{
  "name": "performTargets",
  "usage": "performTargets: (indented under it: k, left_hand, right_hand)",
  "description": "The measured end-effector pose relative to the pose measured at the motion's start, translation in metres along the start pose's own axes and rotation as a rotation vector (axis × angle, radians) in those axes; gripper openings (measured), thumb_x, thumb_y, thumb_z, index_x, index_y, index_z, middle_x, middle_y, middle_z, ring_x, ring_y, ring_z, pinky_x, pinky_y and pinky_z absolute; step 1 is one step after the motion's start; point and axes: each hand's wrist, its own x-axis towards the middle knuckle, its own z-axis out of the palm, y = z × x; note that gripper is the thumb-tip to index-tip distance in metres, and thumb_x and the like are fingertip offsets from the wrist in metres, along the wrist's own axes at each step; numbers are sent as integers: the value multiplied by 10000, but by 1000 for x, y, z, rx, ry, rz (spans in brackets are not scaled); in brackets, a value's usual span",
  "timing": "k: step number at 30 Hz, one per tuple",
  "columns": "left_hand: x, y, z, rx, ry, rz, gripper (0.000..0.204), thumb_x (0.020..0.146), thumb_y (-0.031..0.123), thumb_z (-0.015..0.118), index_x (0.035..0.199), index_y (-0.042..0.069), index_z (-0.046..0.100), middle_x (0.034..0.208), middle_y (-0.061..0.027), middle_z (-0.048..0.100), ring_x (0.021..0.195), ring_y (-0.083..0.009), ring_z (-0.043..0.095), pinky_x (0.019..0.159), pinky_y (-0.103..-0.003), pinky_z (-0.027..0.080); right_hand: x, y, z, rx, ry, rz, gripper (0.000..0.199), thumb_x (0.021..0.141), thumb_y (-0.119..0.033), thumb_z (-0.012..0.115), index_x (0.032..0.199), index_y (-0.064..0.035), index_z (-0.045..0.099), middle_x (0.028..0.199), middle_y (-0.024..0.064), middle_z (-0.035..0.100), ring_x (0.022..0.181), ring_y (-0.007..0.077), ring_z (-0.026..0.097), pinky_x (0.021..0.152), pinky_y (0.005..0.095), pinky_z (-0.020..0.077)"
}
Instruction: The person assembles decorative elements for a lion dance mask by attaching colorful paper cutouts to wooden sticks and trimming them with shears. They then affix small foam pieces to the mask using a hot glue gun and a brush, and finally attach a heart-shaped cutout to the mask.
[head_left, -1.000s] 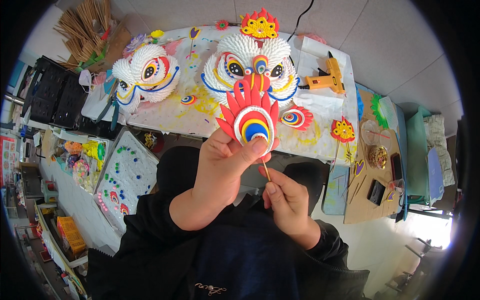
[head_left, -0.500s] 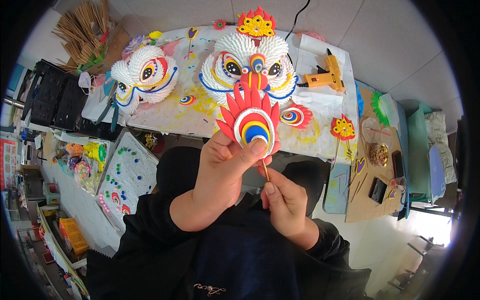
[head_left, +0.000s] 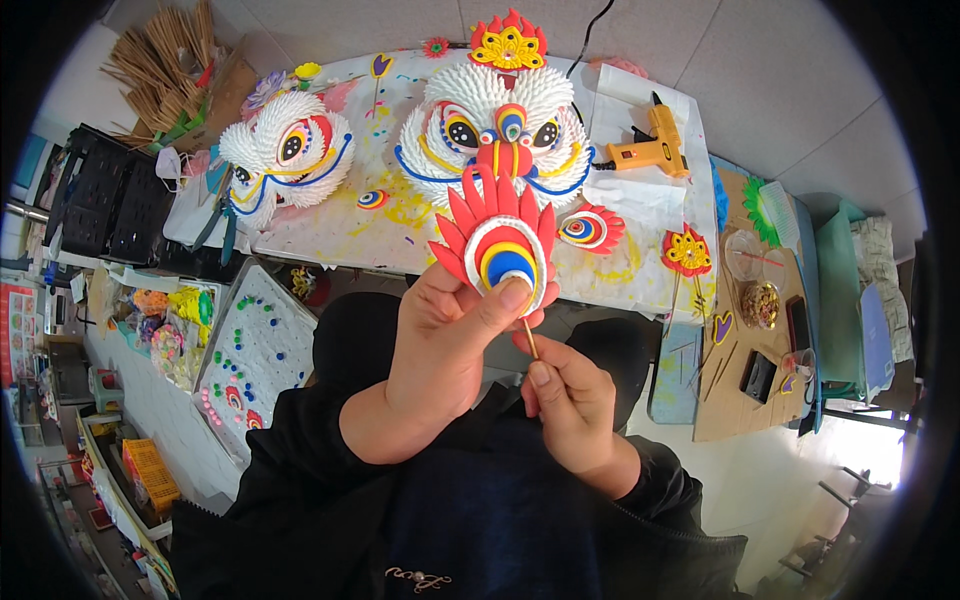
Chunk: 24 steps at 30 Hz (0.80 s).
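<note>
My left hand [head_left: 452, 335] pinches an ear-shaped clay ornament [head_left: 507, 240], its thumb pressed on the lower front. Red pointed petals fan around the ornament's white, red, yellow and blue ovals. A thin wooden stick [head_left: 531, 340] comes out of its lower end, and my right hand [head_left: 570, 408] grips that stick between thumb and fingers. Just beyond the ornament sits a white lion-head mask [head_left: 497, 130] with blue and yellow trim. A similar red-petalled piece [head_left: 592, 230] lies to the right of the held one.
A second lion mask [head_left: 288, 160] stands left on the worktable [head_left: 330, 235]. An orange glue gun [head_left: 655, 145] lies at the right, near a flower-topped stick ornament [head_left: 686, 253]. A foam tray of small balls [head_left: 262, 325] sits at lower left, a cardboard sheet with tools [head_left: 715, 400] at right.
Both hands keep the same hold on the ornament and its stick. The view has shifted very slightly; nothing else has visibly moved.
</note>
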Motion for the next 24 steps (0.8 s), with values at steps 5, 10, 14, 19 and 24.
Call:
performTargets:
  k: [5,10,14,19,24]
  left_hand:
    - [0,0,-1,-14,-28,-24,295,868,158,595,1124,23,537,1042,-190,622,910,-236,645,755,-328,550]
    - [-3,1,2,-88,-17,-77,255,865,114,604,1089,7,545,982,-93,628,895,-183,627,746,-300,502]
    - [-2,0,2,-37,-8,-91,263,867,130,604,1093,11,544,982,-101,627,885,-185,628,728,-293,506]
    - [9,1,-3,-50,-22,-152,297,872,157,597,1122,15,522,995,-121,630,868,-194,632,699,-290,510]
    - [12,1,-6,-84,-140,-156,310,875,153,590,1146,28,509,1018,-134,627,881,-213,635,715,-302,516]
  right_hand:
    - [-1,0,0,-13,1,-9,241,912,-35,482,1128,21,574,602,17,533,508,63,496,484,200,412]
    - [-2,1,2,23,21,-13,244,915,-38,477,1131,20,575,597,16,530,505,62,488,481,201,409]
    - [-2,4,5,63,25,2,249,921,-46,470,1140,19,569,603,18,523,517,60,485,489,199,408]
    - [4,7,4,174,-9,77,266,934,-53,449,1180,4,535,629,0,502,534,53,463,480,191,374]
    - [3,8,2,272,-42,115,269,952,-92,435,1199,-22,515,636,-12,484,525,45,423,467,184,336]
